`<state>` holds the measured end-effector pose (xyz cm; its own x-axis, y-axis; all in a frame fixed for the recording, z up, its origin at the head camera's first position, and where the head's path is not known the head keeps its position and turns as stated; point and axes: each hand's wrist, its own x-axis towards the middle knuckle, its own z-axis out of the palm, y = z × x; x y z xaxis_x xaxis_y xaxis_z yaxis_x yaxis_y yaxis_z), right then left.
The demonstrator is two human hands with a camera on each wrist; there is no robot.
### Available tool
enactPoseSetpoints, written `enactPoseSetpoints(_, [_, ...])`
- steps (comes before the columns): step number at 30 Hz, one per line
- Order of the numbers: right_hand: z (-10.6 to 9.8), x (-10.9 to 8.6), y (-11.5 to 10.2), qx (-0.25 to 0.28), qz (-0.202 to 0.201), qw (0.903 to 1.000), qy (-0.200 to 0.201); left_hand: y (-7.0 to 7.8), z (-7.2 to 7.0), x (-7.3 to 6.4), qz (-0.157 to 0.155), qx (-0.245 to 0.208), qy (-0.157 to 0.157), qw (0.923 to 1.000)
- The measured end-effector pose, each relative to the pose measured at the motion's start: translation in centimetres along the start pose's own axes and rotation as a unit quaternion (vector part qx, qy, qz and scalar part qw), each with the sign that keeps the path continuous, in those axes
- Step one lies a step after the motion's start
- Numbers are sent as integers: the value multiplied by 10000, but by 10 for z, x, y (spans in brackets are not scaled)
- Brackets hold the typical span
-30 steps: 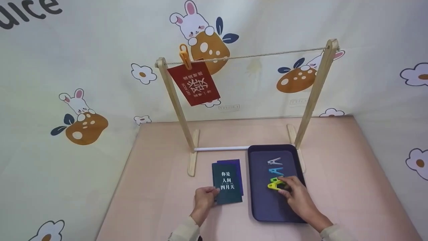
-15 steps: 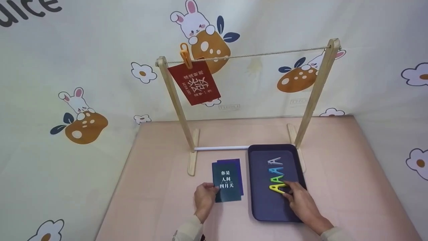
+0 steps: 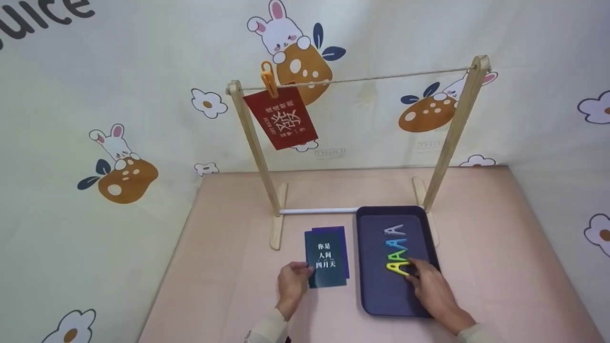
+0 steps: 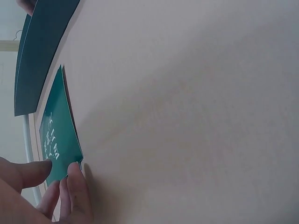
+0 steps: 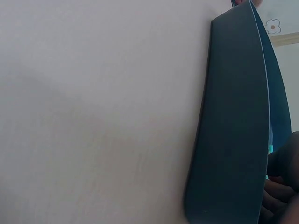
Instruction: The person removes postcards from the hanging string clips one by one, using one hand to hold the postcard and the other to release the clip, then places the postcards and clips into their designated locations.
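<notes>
My left hand [image 3: 292, 286] pinches the left edge of a dark green card [image 3: 327, 276] with white characters, which overlaps a purple card [image 3: 346, 257] on the table. In the left wrist view, thumb and fingers meet at the green card's edge. My right hand [image 3: 432, 288] is over the dark tray [image 3: 381, 305], thumb and index finger on the two leg ends of a yellow clothespin [image 3: 394, 268]. Above it in a column lie a green clothespin [image 3: 394, 255], a blue one [image 3: 393, 243] and a grey one [image 3: 393, 230]. The tray wall hides much of the right fingers in the right wrist view.
Behind stands a wooden frame [image 3: 455, 138] with a rope [image 3: 381, 77] across its top. An orange clothespin [image 3: 269, 81] holds a tilted red card [image 3: 282, 119] on the rope's left end. A white bar [image 3: 319, 210] joins the frame's feet.
The yellow clothespin has turned flatter and shifted slightly, so it lines up below the green one, which shows more now. My left hand moved up slightly along the green card's edge.
</notes>
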<state>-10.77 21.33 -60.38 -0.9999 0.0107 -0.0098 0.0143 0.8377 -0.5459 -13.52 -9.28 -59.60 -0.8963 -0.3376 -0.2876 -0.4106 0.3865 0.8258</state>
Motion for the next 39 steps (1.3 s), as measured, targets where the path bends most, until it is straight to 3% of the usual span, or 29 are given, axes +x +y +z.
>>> enactPoseSetpoints(5, [-3, 1, 0, -29, -12, 10000, 3, 0, -6, 0, -13, -181, -84, 9998])
enactPoseSetpoints(11, [-12, 5, -7, -85, -227, 9992, 318, 1, -14, 2, -65, -358, -138, 9992])
enactPoseSetpoints(14, [-17, 9, -12, -230, -603, 9959, 630, 3, -18, 3, -96, -489, -173, 9986])
enactPoseSetpoints(16, [-21, 11, -16, -403, -1066, 9890, 937, 6, -22, 3, -26, -544, -163, 9984])
enactPoseSetpoints(19, [-30, 17, -24, -808, -1957, 9660, 1487, 13, -28, 4, 240, -415, -106, 9988])
enactPoseSetpoints(23, [-47, 29, -43, -1076, -3214, 9207, 1934, 24, -37, 7, 539, -192, -6, 9984])
enactPoseSetpoints(27, [-66, 44, -65, -1113, -4238, 8748, 2067, 38, -44, 10, 678, -118, 100, 9976])
enactPoseSetpoints(30, [-79, 54, -83, -1185, -4760, 8473, 2038, 48, -47, 11, 716, -142, 190, 9971])
enactPoseSetpoints(35, [-104, 71, -114, -1463, -5346, 8158, 1651, 71, -53, 14, 765, -574, 328, 9949])
enactPoseSetpoints(39, [-126, 88, -140, -1559, -5735, 7877, 1619, 99, -63, 17, 1073, -987, 167, 9892])
